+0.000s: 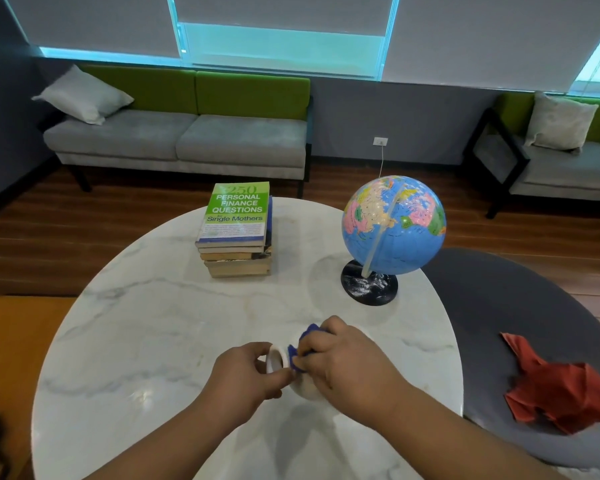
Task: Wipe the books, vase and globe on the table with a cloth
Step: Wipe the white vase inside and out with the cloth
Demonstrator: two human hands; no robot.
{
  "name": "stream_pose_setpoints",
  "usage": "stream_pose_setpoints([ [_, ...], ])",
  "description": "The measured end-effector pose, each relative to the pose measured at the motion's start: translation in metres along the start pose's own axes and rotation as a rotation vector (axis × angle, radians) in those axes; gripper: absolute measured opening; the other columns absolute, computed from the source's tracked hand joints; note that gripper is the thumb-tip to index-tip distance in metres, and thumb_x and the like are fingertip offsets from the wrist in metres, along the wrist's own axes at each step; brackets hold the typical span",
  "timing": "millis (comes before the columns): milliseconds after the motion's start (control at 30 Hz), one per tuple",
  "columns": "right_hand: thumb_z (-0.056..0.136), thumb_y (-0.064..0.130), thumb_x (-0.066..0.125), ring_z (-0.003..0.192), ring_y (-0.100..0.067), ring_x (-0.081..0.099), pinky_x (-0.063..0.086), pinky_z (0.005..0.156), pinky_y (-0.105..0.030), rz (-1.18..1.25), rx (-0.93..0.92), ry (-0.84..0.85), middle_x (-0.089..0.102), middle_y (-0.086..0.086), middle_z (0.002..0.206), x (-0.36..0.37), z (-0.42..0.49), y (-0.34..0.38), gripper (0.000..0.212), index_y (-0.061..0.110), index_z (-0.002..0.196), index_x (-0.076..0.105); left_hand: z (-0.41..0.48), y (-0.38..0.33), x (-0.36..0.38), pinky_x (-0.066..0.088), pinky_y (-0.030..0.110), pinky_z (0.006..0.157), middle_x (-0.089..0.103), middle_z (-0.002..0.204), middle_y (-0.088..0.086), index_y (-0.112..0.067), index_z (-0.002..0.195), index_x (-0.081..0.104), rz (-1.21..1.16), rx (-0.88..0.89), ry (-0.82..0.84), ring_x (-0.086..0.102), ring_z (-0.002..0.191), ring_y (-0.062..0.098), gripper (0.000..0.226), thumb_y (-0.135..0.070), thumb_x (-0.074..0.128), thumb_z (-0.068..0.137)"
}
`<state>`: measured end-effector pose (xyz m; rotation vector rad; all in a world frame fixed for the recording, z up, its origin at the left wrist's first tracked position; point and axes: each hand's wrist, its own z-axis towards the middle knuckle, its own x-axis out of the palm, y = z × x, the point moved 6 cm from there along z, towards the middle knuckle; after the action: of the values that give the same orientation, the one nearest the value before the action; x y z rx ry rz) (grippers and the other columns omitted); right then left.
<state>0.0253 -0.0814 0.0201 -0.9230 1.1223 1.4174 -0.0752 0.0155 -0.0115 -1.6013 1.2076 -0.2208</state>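
Observation:
A small white vase (277, 361) lies tilted on its side over the round marble table (146, 341), its mouth toward the left. My left hand (246, 375) grips it at the rim and neck. My right hand (343, 365) holds a blue cloth (303, 348) pressed on the vase's body, which it mostly hides. A stack of several books (236, 233) with a green cover on top stands at the table's far middle. A blue globe (394, 225) on a black base stands at the far right of the table.
A crumpled red cloth (561, 386) lies on a grey oval seat (499, 306) right of the table. A grey and green sofa (181, 133) stands behind, another seat at the far right. A white cord runs from the wall socket toward the globe.

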Motion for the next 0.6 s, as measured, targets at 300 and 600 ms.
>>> stream_pose_setpoints([
  [300, 0.082, 0.031, 0.048, 0.078, -0.021, 0.054, 0.051, 0.061, -0.029, 0.051, 0.056, 0.033, 0.065, 0.016, 0.099, 0.006, -0.001, -0.016, 0.030, 0.032, 0.100, 0.073, 0.002, -0.001, 0.002, 0.052, 0.021, 0.064, 0.074, 0.071, 0.001, -0.029, 0.083, 0.063, 0.078, 0.043, -0.015, 0.070, 0.064, 0.013, 0.017, -0.027, 0.077, 0.074],
  [600, 0.086, 0.031, 0.044, 0.090, -0.021, 0.051, 0.048, 0.080, -0.026, 0.240, 0.306, -0.047, 0.064, 0.017, 0.105, -0.001, -0.008, -0.034, 0.034, 0.030, 0.104, 0.073, 0.008, 0.008, 0.004, 0.045, 0.017, 0.058, 0.071, 0.069, -0.001, -0.025, 0.093, 0.067, 0.134, 0.080, -0.038, 0.063, 0.062, 0.009, 0.026, -0.032, 0.077, 0.070],
])
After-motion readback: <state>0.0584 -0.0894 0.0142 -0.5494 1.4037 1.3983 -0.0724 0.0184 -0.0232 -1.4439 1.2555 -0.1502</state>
